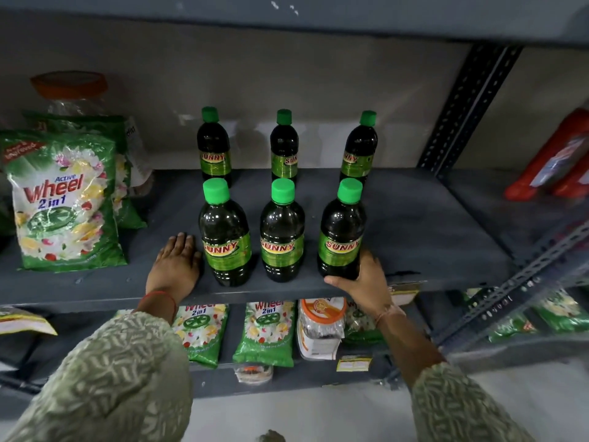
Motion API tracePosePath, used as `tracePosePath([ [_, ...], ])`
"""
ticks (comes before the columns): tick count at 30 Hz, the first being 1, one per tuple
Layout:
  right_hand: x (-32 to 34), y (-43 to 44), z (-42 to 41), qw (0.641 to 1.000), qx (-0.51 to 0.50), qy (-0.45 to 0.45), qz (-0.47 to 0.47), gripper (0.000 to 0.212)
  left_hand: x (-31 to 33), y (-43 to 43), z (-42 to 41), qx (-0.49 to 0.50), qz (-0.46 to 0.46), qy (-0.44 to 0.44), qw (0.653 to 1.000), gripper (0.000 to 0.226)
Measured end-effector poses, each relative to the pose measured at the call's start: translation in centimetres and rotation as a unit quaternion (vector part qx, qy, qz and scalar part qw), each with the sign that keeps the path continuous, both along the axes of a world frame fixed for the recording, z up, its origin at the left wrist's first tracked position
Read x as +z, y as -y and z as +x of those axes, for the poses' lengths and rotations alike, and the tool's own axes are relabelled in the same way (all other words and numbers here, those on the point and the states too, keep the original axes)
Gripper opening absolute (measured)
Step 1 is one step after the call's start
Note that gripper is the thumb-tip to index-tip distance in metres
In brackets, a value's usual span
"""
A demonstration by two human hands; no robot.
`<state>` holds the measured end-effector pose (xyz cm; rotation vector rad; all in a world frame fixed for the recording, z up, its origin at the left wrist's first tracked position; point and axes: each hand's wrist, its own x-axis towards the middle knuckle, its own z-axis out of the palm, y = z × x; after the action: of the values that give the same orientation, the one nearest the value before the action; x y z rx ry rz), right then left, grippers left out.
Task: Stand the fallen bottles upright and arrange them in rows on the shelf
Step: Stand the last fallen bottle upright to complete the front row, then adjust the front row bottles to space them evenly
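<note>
Several dark bottles with green caps and green "Sunny" labels stand upright on the grey shelf [414, 224] in two rows of three. The back row holds bottles at left [214, 145], middle [284, 145] and right [358, 148]. The front row holds bottles at left [224, 234], middle [281, 231] and right [341, 231]. My right hand [366, 279] wraps the base of the front right bottle at the shelf's front edge. My left hand [175, 263] lies flat on the shelf, fingers together, just left of the front left bottle and holding nothing.
Green Wheel detergent packs [63, 202] lean at the shelf's left, with an orange-lidded jar [70, 87] behind. Red packs [554, 161] sit on the neighbouring shelf past a perforated upright [462, 110]. More detergent packs [264, 333] and a jar [322, 327] fill the shelf below.
</note>
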<state>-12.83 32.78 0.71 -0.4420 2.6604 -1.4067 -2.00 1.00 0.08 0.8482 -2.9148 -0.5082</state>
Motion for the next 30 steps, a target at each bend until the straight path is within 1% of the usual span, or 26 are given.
tracePosePath([
  [5,0.5,-0.2,0.5,1.000,0.006,0.009,0.001,0.072,-0.5,0.4,0.1,-0.004,0.007,-0.010,1.000,0.052],
  [7,0.4,-0.2,0.6,1.000,0.007,0.010,0.000,0.072,-0.5,0.5,0.5,-0.001,0.027,-0.030,0.999,0.049],
  [8,0.4,-0.2,0.6,1.000,0.005,0.011,0.000,0.073,-0.3,0.1,1.1,0.015,0.050,-0.057,0.997,0.046],
  [9,0.4,-0.2,0.7,1.000,0.003,0.013,-0.003,0.074,-0.1,-0.8,1.9,0.046,0.072,-0.104,0.991,0.041],
  [11,0.6,-0.1,0.8,1.000,-0.002,0.013,-0.018,0.082,0.2,-4.1,4.3,0.116,0.080,-0.221,0.965,0.036],
  [12,0.6,0.0,0.8,1.000,-0.005,0.011,-0.028,0.088,0.3,-6.8,5.7,0.129,0.084,-0.255,0.955,0.041],
  [13,0.7,0.2,0.9,0.999,-0.006,0.006,-0.032,0.092,0.4,-9.8,7.0,0.111,0.100,-0.266,0.952,0.051],
  [14,0.7,0.4,1.0,1.000,-0.006,0.000,-0.031,0.096,0.4,-12.5,7.8,0.073,0.119,-0.260,0.955,0.061],
  [15,0.7,0.6,1.2,1.000,-0.009,-0.010,-0.027,0.097,0.2,-14.8,7.8,0.038,0.145,-0.245,0.958,0.067],
  [16,0.6,0.9,1.2,0.999,-0.013,-0.022,-0.021,0.097,0.2,-16.7,7.2,0.024,0.176,-0.231,0.957,0.067],
  [18,0.3,1.2,1.3,0.999,-0.022,-0.040,-0.010,0.093,0.8,-19.1,5.1,0.043,0.238,-0.249,0.938,0.072],
  [20,0.2,1.2,1.3,0.998,-0.033,-0.045,-0.006,0.092,1.3,-20.1,2.9,0.073,0.269,-0.281,0.918,0.083],
  [21,0.2,1.2,1.3,0.998,-0.036,-0.045,-0.006,0.091,1.2,-20.1,1.7,0.087,0.274,-0.287,0.914,0.087],
  [24,0.1,0.9,1.2,0.998,-0.030,-0.050,-0.009,0.086,0.8,-19.5,-0.9,0.129,0.230,-0.254,0.931,0.088],
  [27,0.1,-0.3,0.6,0.999,-0.025,-0.048,-0.008,0.081,0.7,-19.0,-2.1,0.155,0.199,-0.253,0.934,0.074],
  [30,0.2,-2.6,-0.5,0.998,-0.036,-0.042,-0.005,0.076,0.4,-19.0,-2.2,0.159,0.195,-0.265,0.931,0.064],
])
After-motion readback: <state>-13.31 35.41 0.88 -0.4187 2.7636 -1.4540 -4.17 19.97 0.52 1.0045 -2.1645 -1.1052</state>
